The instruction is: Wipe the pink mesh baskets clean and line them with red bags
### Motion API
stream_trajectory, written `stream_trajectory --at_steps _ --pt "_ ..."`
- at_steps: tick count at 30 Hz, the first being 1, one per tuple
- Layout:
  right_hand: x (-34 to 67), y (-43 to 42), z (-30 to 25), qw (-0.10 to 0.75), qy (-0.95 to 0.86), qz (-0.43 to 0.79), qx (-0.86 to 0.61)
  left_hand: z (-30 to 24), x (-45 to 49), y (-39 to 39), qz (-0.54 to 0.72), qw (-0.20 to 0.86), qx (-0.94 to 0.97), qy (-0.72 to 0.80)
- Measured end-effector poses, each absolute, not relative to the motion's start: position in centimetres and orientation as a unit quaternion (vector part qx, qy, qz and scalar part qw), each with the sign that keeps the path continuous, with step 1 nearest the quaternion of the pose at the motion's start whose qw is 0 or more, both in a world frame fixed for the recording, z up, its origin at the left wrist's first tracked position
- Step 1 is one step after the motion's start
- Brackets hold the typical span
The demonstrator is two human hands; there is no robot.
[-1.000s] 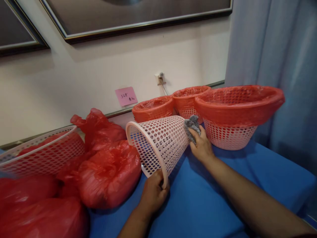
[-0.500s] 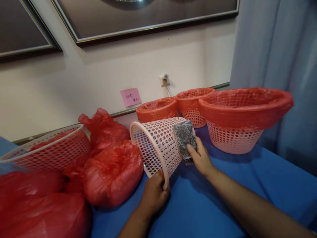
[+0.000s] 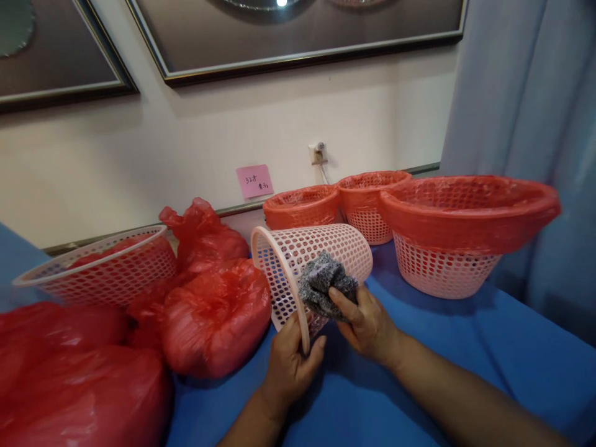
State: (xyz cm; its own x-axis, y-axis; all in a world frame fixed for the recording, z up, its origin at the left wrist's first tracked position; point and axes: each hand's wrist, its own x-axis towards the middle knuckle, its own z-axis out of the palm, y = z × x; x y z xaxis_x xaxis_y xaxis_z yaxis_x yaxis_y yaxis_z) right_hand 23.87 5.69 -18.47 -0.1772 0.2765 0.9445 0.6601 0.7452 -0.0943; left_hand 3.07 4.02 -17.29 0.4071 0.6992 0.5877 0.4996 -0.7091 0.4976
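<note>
A pale pink perforated plastic basket [image 3: 347, 242] lies tipped on its side, its mouth facing left. My left hand [image 3: 291, 363] is closed around the near part of its rim, thumb on the outside. In my right hand [image 3: 372, 326] is a crumpled grey speckled cloth [image 3: 323, 285], pressed against the basket's outer wall close to the rim. The fingers of that hand are partly hidden behind the cloth.
Red-lined baskets [image 3: 447, 267] stand at the right and back. Full red plastic bags [image 3: 216, 316] crowd the left, beside a tilted white basket [image 3: 93, 267]. Everything rests on a blue tabletop [image 3: 372, 403] against a wall with a pink note [image 3: 254, 180].
My right hand has moved left along the basket's side toward the rim, and the cloth has gone from flat to bunched up. My left hand keeps hold of the rim.
</note>
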Motion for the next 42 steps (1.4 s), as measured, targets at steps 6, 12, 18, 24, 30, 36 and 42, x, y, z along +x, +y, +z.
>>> stream_trajectory --at_steps 6,12,18,24,30,36,42 --pt "23.2 4.9 -18.6 0.595 -0.716 -0.202 -0.305 -16.9 3.0 3.6 0.446 0.144 0.82 0.328" --pt "25.2 6.8 -18.8 0.563 -0.702 -0.162 -0.406 -17.3 2.8 3.4 0.406 0.132 0.839 0.337" --pt "29.3 11.2 -20.1 0.519 -0.553 -0.01 -0.652 -17.9 2.8 3.9 0.356 0.107 0.852 0.368" --pt "27.1 8.6 -19.2 0.551 -0.641 -0.051 -0.532 -18.1 2.8 4.2 0.331 0.108 0.855 0.385" --pt "23.4 3.9 -18.5 0.525 -0.773 -0.172 -0.312 -18.3 2.7 4.2 0.301 0.132 0.86 0.389" --pt "26.0 7.8 -19.6 0.549 -0.695 -0.104 -0.454 -17.9 3.0 4.0 0.293 0.125 0.855 0.409" --pt "30.1 13.0 -22.2 0.549 -0.528 0.024 -0.647 -18.3 3.0 4.1 0.251 0.13 0.866 0.413"
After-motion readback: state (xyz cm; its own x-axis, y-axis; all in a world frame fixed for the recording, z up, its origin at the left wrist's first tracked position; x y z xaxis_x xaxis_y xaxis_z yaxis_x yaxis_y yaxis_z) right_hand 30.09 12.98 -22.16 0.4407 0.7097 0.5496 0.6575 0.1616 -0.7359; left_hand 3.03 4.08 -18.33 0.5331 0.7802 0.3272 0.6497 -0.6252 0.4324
